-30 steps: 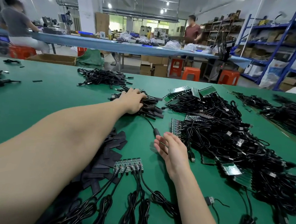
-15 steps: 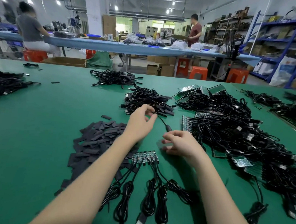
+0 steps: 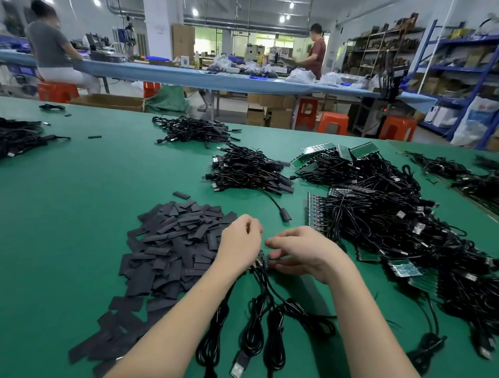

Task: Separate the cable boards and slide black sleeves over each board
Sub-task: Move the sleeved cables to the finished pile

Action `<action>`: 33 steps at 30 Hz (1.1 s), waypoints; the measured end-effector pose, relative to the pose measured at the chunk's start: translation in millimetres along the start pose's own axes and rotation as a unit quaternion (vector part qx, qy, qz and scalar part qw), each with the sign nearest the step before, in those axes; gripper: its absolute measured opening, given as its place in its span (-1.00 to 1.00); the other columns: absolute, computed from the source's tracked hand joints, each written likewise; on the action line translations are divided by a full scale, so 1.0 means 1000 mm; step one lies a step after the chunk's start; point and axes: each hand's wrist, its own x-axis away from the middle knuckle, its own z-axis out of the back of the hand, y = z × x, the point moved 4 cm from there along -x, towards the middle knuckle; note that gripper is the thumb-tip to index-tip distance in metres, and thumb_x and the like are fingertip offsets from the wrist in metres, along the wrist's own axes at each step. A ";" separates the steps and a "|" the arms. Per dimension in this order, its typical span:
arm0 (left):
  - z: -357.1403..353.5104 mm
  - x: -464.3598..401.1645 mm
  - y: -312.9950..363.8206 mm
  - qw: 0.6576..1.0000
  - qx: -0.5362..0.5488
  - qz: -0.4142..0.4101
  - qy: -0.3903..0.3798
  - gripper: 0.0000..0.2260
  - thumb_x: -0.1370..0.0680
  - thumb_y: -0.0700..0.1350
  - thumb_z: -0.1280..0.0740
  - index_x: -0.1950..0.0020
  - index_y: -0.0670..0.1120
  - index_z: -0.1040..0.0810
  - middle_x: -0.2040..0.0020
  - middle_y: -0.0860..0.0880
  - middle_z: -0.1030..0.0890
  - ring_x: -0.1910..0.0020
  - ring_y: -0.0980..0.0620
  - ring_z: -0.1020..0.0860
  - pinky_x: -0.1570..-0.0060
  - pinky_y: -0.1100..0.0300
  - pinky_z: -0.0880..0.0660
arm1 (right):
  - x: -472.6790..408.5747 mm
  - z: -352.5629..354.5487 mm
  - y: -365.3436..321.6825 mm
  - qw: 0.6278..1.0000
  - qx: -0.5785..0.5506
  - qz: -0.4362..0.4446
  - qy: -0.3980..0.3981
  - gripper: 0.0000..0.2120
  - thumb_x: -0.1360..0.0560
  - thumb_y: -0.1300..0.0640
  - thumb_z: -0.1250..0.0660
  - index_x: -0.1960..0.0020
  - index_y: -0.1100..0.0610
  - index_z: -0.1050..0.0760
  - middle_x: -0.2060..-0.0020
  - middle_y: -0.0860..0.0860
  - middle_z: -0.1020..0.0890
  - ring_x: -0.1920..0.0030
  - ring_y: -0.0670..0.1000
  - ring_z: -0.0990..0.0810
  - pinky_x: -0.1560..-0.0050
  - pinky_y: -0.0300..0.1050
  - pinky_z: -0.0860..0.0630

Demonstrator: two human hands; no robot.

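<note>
Both hands meet over the green tabletop (image 3: 65, 221); the left hand (image 3: 239, 243) and right hand (image 3: 306, 250) have curled fingers grasping the strip of cable boards (image 3: 260, 261), mostly hidden between them; its coiled cables (image 3: 251, 335) trail toward the viewer; black sleeves (image 3: 175, 242) lie heaped just left; tangled board cables (image 3: 400, 227) pile at right.

Both hands over strip of joined boards (image 3: 260, 261) on green table (image 3: 65, 221). Left hand (image 3: 239, 243) and right hand (image 3: 303, 250) curled; grip hidden. Black sleeves (image 3: 175, 239) heaped left.
</note>
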 end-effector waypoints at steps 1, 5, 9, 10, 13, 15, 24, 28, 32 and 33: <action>0.000 0.000 -0.001 1.000 0.002 0.003 0.001 -0.77 -0.67 -0.09 -0.14 0.09 -0.05 -0.54 0.10 -0.02 -0.63 0.12 0.00 -0.56 0.13 0.13 -0.43 | -0.001 -0.001 0.001 1.000 -0.003 0.002 0.004 -0.75 -0.54 0.15 -0.44 -0.18 0.20 -0.55 0.21 0.11 -0.66 0.25 0.02 -0.68 0.26 -0.18 -0.62; 0.002 -0.001 -0.001 1.000 0.013 -0.003 0.016 -0.76 -0.67 -0.10 -0.14 0.12 -0.03 -0.54 0.16 0.02 -0.61 0.18 0.04 -0.56 0.19 0.19 -0.44 | -0.004 -0.007 0.007 0.999 0.022 0.026 0.032 -0.81 -0.47 0.16 -0.52 -0.04 0.19 -0.62 0.34 0.04 -0.64 0.36 -0.09 -0.57 0.38 -0.29 -0.54; 0.005 0.002 0.002 0.993 -0.093 -0.053 0.041 -0.57 -0.70 0.05 -0.13 0.26 -0.14 -0.49 0.30 -0.10 -0.57 0.30 -0.07 -0.53 0.29 0.03 -0.42 | -0.004 -0.006 0.010 0.997 -0.046 0.043 0.039 -0.92 -0.44 0.20 -0.55 0.09 0.18 -0.70 0.26 0.04 -0.69 0.33 -0.11 -0.61 0.31 -0.28 -0.59; 0.005 0.003 0.003 0.989 -0.134 -0.055 0.042 -0.51 -0.70 0.09 -0.12 0.35 -0.11 -0.43 0.38 -0.08 -0.52 0.37 -0.06 -0.50 0.39 0.06 -0.36 | -0.003 -0.006 0.010 0.996 -0.084 0.037 0.022 -0.94 -0.44 0.23 -0.54 0.10 0.19 -0.70 0.25 0.03 -0.70 0.33 -0.12 -0.63 0.30 -0.26 -0.60; 0.004 0.006 0.005 0.984 -0.160 -0.054 0.047 -0.41 -0.70 0.13 -0.13 0.51 -0.07 -0.28 0.53 -0.02 -0.37 0.51 -0.02 -0.38 0.49 0.14 -0.20 | 0.000 -0.002 0.011 0.990 -0.142 0.019 -0.020 -0.95 -0.43 0.27 -0.54 0.11 0.20 -0.71 0.28 0.02 -0.70 0.29 -0.09 -0.63 0.27 -0.24 -0.61; 0.003 0.005 0.008 0.986 -0.146 -0.063 0.046 -0.40 -0.70 0.11 -0.15 0.53 -0.08 -0.22 0.59 0.00 -0.28 0.57 0.00 -0.31 0.51 0.13 -0.19 | 0.001 -0.002 0.012 0.986 -0.158 0.008 -0.046 -0.91 -0.42 0.28 -0.53 0.07 0.22 -0.70 0.26 0.04 -0.70 0.25 -0.06 -0.62 0.26 -0.24 -0.61; 0.004 0.002 0.014 0.994 -0.042 -0.098 0.035 -0.43 -0.70 0.07 -0.18 0.49 -0.07 -0.15 0.61 0.07 -0.15 0.56 0.05 -0.18 0.48 0.21 -0.18 | 0.004 -0.008 0.018 0.946 -0.301 -0.037 -0.112 -0.93 -0.24 0.26 -0.53 0.27 0.19 -0.73 0.35 0.05 -0.66 0.31 -0.05 -0.61 0.37 -0.26 -0.60; 0.008 0.003 0.011 0.995 -0.043 -0.091 0.019 -0.43 -0.70 0.07 -0.17 0.48 -0.12 -0.41 0.58 0.09 -0.43 0.54 0.14 -0.41 0.34 0.39 -0.31 | 0.006 0.003 0.017 0.921 -0.371 -0.020 -0.116 -0.93 -0.29 0.26 -0.57 0.24 0.20 -0.72 0.25 0.10 -0.67 0.30 -0.02 -0.65 0.33 -0.23 -0.64; 0.004 0.012 0.024 0.984 -0.084 -0.154 0.020 -0.78 -0.66 -0.01 -0.28 0.16 -0.03 -0.52 0.27 0.12 -0.55 0.25 0.16 -0.51 0.20 0.34 -0.38 | 0.004 0.027 0.011 0.945 -0.324 0.048 -0.012 -0.80 -0.37 0.21 -0.56 0.02 0.16 -0.68 0.29 0.00 -0.69 0.37 -0.10 -0.61 0.38 -0.30 -0.56; 0.000 0.014 0.027 0.989 -0.039 -0.139 0.001 -0.84 -0.64 0.00 -0.31 0.12 0.00 -0.52 0.20 0.13 -0.58 0.21 0.21 -0.55 0.15 0.42 -0.41 | 0.004 0.030 0.009 0.944 -0.324 0.061 0.010 -0.81 -0.40 0.23 -0.54 0.00 0.17 -0.66 0.28 0.01 -0.70 0.37 -0.10 -0.62 0.37 -0.30 -0.56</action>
